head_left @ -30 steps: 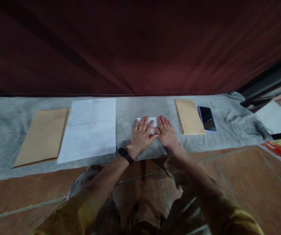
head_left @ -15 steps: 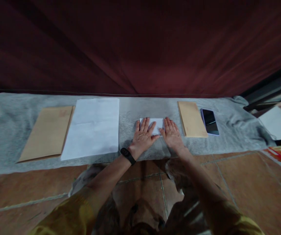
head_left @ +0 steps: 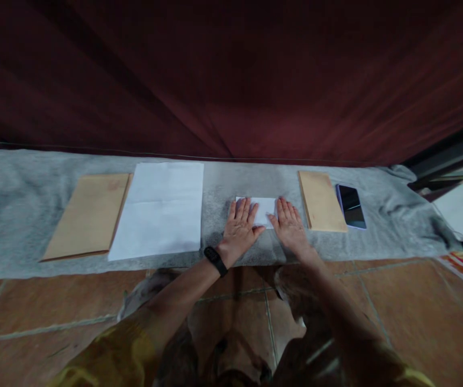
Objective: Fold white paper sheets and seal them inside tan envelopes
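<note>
A small folded white paper [head_left: 264,211] lies on the grey cloth in front of me. My left hand [head_left: 239,226] rests flat on its left part, fingers stretched out and thumb pointing right. On the paper's right end lies my right hand [head_left: 290,226], also flat with fingers extended. Both palms face down, and the middle of the paper shows between them. Parts of its left and right ends are hidden under the fingers. A black wristband [head_left: 215,260] is on my left wrist.
To the left lie white paper sheets [head_left: 163,209] and large brown envelopes [head_left: 88,217]. Smaller brown envelopes [head_left: 323,201] and a phone [head_left: 351,206] lie to the right. All rest on a grey cloth [head_left: 392,215]; a dark red curtain [head_left: 231,80] hangs behind.
The whole view has shifted slightly, so things sit a little further right. The left thumb and fingers have moved slightly leftward on the paper, uncovering more of its middle.
</note>
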`<state>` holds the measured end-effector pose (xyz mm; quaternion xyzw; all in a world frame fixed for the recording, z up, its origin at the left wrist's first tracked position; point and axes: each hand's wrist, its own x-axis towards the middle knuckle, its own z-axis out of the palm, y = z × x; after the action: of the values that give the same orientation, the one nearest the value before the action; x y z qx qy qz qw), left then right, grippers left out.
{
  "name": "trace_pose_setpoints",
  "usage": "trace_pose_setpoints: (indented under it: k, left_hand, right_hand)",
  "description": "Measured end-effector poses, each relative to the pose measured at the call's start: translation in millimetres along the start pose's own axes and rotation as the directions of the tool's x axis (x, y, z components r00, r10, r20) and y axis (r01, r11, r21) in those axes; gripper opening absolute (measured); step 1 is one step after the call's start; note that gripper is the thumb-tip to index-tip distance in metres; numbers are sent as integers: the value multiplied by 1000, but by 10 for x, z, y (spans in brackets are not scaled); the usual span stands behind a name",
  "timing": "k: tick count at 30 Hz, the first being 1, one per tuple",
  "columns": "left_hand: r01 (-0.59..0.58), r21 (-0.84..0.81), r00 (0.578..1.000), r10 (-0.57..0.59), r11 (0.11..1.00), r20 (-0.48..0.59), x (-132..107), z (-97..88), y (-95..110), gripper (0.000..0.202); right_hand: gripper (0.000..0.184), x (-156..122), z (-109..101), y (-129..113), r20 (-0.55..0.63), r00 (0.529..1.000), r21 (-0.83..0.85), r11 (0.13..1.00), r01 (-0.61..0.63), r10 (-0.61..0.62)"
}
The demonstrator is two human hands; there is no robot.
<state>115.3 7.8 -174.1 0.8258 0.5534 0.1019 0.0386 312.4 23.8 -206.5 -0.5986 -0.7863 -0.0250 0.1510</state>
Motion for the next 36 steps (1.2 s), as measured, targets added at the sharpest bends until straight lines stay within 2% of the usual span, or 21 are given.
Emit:
trace_pose_setpoints:
  k: [6, 14, 19, 21, 23, 25, 26, 28, 29, 30, 32, 33, 34, 36]
  left_hand:
    - [33, -5, 999, -33, 999, 29, -40, -33, -35, 75]
    - [35, 44, 999, -34, 998, -16, -156, -41, -187, 76]
    - [45, 57, 998, -43, 997, -36, -231, -79, -282, 74]
    - [45, 36, 998, -43, 998, -41, -231, -88, -323, 70]
    - [52, -26, 997, -53, 998, -49, -208, -90, -368, 64]
    - [82, -140, 994, -91, 987, -63, -166, -88, -412, 58]
    - [103, -217, 990, -121, 971, -72, -141, -86, -431, 55]
    - [159, -411, 975, -207, 898, -75, -92, -86, -459, 51]
    - [198, -524, 963, -264, 828, -52, -69, -90, -468, 49]
    - [252, -643, 943, -334, 723, -6, -50, -96, -474, 46]
    - [361, -815, 880, -455, 452, 137, -18, -119, -488, 44]
    - [397, -855, 849, -488, 333, 204, -5, -135, -499, 45]
    - [416, -874, 827, -505, 251, 249, 8, -154, -514, 45]
    - [437, -884, 802, -517, 167, 299, 35, -196, -555, 45]
  right_hand:
    - [66, -9, -2, 20, -2, 1000, -10, 1000, -5, 5]
    - [59, -56, -39, 93, 6, 999, 16, 998, -53, 53]
    - [58, -48, -167, 122, -21, 997, 81, 994, -68, 70]
    - [56, -34, -248, 53, -26, 999, 123, 992, -25, 28]
    - [55, -34, -307, -73, -7, 997, 160, 984, 82, -82]
    - [56, -51, -323, -228, 25, 978, 179, 964, 198, -206]
    - [56, -63, -315, -302, 46, 973, 179, 960, 217, -228]
    - [58, -84, -280, -420, 86, 968, 172, 961, 218, -235]
    - [59, -90, -259, -458, 102, 967, 167, 962, 217, -235]
    - [60, -94, -242, -483, 112, 966, 159, 963, 215, -234]
    - [61, -93, -223, -504, 121, 965, 139, 966, 216, -233]
    - [61, -90, -221, -507, 122, 965, 125, 968, 215, -230]
    - [60, -86, -224, -509, 124, 966, 111, 970, 215, -228]
    - [60, -76, -240, -520, 129, 967, 82, 974, 211, -221]
